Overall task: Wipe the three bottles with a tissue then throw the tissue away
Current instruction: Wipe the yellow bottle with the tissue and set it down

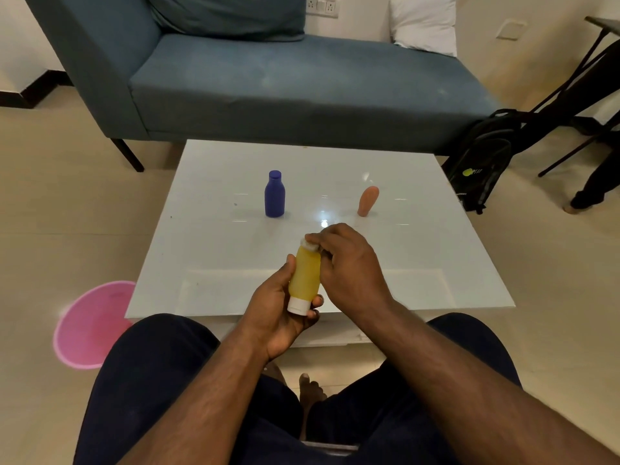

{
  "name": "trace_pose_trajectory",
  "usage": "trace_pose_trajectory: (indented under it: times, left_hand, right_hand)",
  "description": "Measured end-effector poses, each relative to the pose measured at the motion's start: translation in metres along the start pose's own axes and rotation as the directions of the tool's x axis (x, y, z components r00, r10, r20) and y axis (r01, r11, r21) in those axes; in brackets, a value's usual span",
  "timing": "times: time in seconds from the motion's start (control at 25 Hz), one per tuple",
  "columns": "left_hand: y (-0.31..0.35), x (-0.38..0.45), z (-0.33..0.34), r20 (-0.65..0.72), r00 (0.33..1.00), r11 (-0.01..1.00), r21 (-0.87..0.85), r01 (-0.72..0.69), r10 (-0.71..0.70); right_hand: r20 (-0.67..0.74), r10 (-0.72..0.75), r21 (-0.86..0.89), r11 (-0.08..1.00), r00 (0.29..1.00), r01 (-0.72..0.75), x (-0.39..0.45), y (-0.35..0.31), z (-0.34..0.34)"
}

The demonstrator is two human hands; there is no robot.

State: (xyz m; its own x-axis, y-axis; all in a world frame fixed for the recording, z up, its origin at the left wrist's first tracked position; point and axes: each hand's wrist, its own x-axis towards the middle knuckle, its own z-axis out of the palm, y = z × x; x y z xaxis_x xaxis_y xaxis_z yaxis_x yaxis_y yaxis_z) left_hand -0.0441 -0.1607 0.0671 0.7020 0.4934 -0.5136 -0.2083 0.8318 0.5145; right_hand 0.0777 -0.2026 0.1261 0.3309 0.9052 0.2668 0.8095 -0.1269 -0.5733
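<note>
White table (208, 229), near edge: left hand (278, 310) grips yellow bottle (303, 275) cap-down, right hand (349, 263) pinches tissue (310, 245) on its base. Risk: loose grip, bottle slips.

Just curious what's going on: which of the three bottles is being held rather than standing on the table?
The yellow bottle: held white cap down, while the blue bottle and peach bottle stand untouched.

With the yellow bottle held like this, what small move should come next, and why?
Probably draw the tissue down the yellow bottle toward its white cap. The right hand pinches the tissue only at the far end, so the side looks unwiped, while the left hand keeps a grip near the cap. The blue bottle and orange bottle wait on the table.
</note>
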Motion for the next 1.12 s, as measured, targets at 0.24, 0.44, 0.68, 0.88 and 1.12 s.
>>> trace_pose_trajectory:
  times: [0.24, 0.44, 0.68, 0.88, 1.12]
  left_hand:
    - [0.000, 0.000, 0.000, -0.007, 0.998, 0.995, 0.082, -0.064, 0.065]
    - [-0.001, -0.002, 0.001, -0.033, 0.994, 0.985, 0.143, -0.102, 0.108]
    - [-0.001, -0.004, 0.004, -0.043, 0.995, 0.990, 0.115, -0.083, 0.088]
    - [-0.001, -0.004, 0.005, -0.007, 0.998, 0.997, 0.043, -0.057, 0.057]
    - [0.000, -0.003, 0.002, 0.001, 0.998, 0.998, -0.016, -0.058, 0.058]
  right_hand:
    - [0.005, -0.027, 0.004, 1.000, 1.000, 0.027, 0.003, 0.003, -0.008]
    - [0.026, -0.034, -0.024, 0.999, 0.999, 0.035, -0.001, -0.003, -0.005]
    - [0.014, 0.011, -0.038, 0.999, 1.000, -0.010, 0.007, 0.007, -0.009]
    - [0.035, -0.081, 0.005, 0.997, 0.996, 0.081, -0.019, -0.003, 0.005]
    - [0.012, -0.041, 0.018, 0.999, 0.999, 0.041, -0.004, 0.004, -0.001]
